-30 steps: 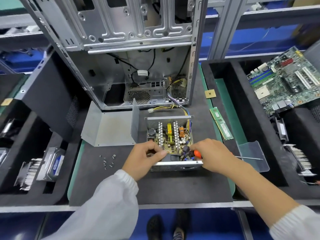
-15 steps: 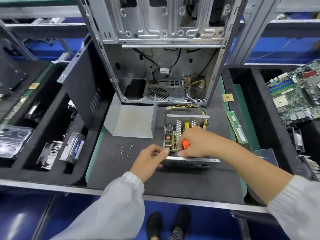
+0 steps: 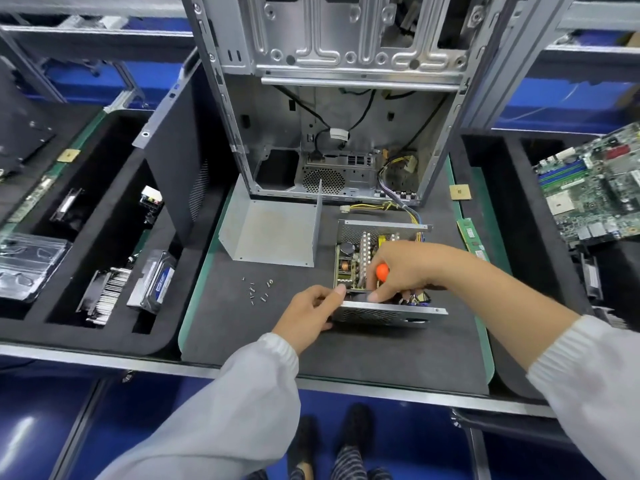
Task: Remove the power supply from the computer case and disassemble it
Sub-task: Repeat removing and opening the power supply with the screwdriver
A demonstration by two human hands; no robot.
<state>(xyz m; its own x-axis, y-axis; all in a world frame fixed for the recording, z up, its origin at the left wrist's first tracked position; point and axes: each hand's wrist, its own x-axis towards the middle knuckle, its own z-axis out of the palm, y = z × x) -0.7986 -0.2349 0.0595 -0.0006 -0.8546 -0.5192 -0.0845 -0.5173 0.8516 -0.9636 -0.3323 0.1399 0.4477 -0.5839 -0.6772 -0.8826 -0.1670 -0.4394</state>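
Head view, single entry.

Power supply (image 3: 381, 271): out of the computer case (image 3: 346, 116), lying on the dark mat (image 3: 242, 334) just near of the case's open side. Top removed; circuit board and heat sinks exposed. Yellow wire bundle (image 3: 398, 206) runs from its far right corner back toward the case.

Cover (image 3: 273, 233): bent grey sheet, set down to the left of the supply, apart from it.

Screws (image 3: 258, 289): small loose cluster on the mat, left of the supply.

Left hand (image 3: 308, 315): thumb and fingers closed on the near left corner of the supply's housing, bracing it.

Right hand (image 3: 405, 268): closed round a screwdriver (image 3: 382, 271), orange handle showing; the tip is hidden among the board parts.

Step in hand, judged: board removal, the disassembly half of the task; extraction from the case looks complete.

Next move, judged: seat the tip squarely in a board screw, keep the housing braced, then lift the board clear of the wires.
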